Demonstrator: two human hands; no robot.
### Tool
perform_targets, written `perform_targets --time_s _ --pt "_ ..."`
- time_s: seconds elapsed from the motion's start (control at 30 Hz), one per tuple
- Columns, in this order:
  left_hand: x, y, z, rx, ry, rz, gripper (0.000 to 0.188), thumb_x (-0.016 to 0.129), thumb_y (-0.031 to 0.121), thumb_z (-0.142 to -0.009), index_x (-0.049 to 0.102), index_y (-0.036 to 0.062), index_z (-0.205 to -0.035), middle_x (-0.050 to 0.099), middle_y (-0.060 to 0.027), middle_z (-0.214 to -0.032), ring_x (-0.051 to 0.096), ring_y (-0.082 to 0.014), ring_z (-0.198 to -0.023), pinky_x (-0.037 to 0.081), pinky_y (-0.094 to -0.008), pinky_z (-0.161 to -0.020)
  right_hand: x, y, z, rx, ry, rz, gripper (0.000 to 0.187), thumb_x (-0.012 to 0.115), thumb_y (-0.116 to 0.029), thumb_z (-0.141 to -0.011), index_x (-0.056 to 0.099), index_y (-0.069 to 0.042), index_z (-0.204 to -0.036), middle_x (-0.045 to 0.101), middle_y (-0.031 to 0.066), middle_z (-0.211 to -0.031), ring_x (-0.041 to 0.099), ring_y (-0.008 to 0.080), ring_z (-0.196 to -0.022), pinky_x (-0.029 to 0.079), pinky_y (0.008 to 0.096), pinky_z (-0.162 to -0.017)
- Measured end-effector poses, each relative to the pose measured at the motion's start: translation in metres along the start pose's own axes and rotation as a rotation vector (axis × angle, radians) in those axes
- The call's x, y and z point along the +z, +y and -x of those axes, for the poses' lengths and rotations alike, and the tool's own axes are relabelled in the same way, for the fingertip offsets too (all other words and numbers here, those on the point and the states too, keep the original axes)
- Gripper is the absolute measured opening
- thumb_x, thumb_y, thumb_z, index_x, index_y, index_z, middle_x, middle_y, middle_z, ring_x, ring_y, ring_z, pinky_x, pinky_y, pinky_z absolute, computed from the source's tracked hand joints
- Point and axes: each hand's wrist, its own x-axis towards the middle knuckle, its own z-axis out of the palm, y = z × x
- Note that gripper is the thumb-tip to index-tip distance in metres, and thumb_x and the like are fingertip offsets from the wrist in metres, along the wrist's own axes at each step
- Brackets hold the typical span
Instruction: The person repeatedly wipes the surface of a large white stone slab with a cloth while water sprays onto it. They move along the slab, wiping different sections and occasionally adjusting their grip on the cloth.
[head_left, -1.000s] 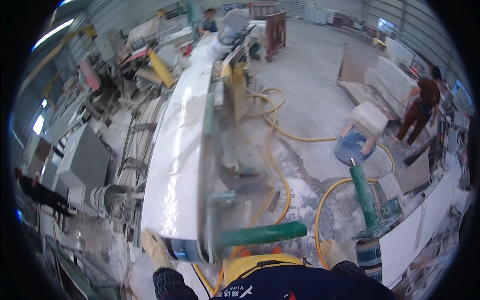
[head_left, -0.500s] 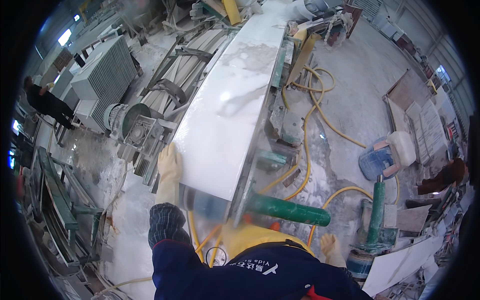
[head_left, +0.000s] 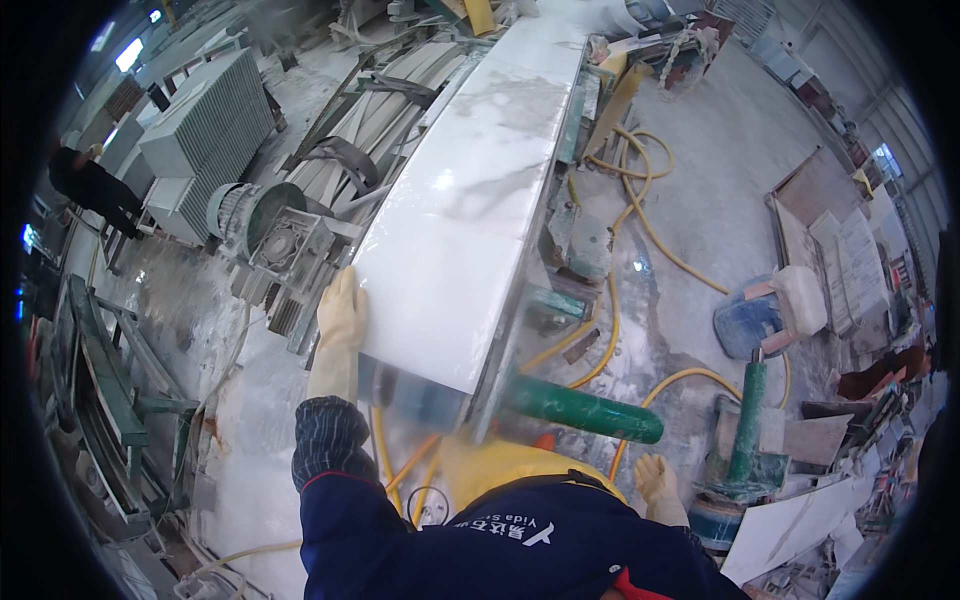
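Resting my left grip [head_left: 343,315] against the white slab [head_left: 460,235], near left edge, fingers extended, unclamped, right grip [head_left: 657,481] near the green cylinder [head_left: 585,408], closure I cannot tell.

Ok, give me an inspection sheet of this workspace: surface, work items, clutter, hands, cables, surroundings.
Surface: grey floor with whitish patches.
Work items: glossy white slab with grey veining; green cylinder beyond its near right corner.
Clutter: blue barrel and pale pieces at lower right.
Hands: left hand, gloved, at the slab's left edge, seemingly touching; right hand, gloved, apart from the slab.
Cables: yellow hose looping across the floor.
Surroundings: person in dark clothing at far left, near stacked slabs.
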Motion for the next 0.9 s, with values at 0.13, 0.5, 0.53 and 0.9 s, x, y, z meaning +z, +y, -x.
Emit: perform_targets --time_s 0.13,0.5,0.53,0.9 --pt "-0.018 -0.007 0.033 0.002 0.022 -0.043 0.049 0.057 0.019 -0.098 0.053 -0.0028 -0.141 0.061 -0.0246 -0.139 0.058 -0.0447 -0.123 0.045 -0.0492 -0.108 0.001 0.007 -0.009 0.019 0.027 -0.018 0.043 0.054 -0.04 -0.106 0.051 -0.013 -0.14 0.053 0.0132 -0.154 0.054 0.0347 -0.138 0.049 0.0469 -0.107" --pt "-0.038 -0.013 0.074 -0.013 0.075 -0.087 0.041 0.057 0.016 -0.097 0.059 -0.0013 -0.133 0.067 -0.0235 -0.123 0.062 -0.0439 -0.112 0.045 -0.0523 -0.101 0.027 0.013 -0.004 0.033 -0.088 0.012 0.058 0.053 -0.041 -0.105 0.053 0.003 -0.143 0.058 0.0153 -0.146 0.055 0.0341 -0.134 0.048 0.0432 -0.108" --pt "-0.035 -0.012 0.069 -0.021 0.06 -0.087 0.04 0.057 0.017 -0.096 0.059 -0.0015 -0.131 0.068 -0.0236 -0.121 0.062 -0.0436 -0.111 0.045 -0.0525 -0.1 0.028 0.012 -0.003 0.016 -0.087 0.018 0.057 0.053 -0.041 -0.105 0.053 0.003 -0.142 0.059 0.0152 -0.145 0.056 0.0341 -0.132 0.048 0.0432 -0.107" --pt "0.018 0.004 -0.004 0.028 0.127 -0.134 0.035 0.058 0.02 -0.091 0.058 -0.0028 -0.118 0.068 -0.0235 -0.112 0.062 -0.0422 -0.108 0.045 -0.0531 -0.095 0.011 0.005 -0.002 -0.02 -0.037 -0.038 0.049 0.054 -0.038 -0.105 0.052 -0.005 -0.141 0.057 0.0172 -0.146 0.057 0.0359 -0.132 0.049 0.0475 -0.106"
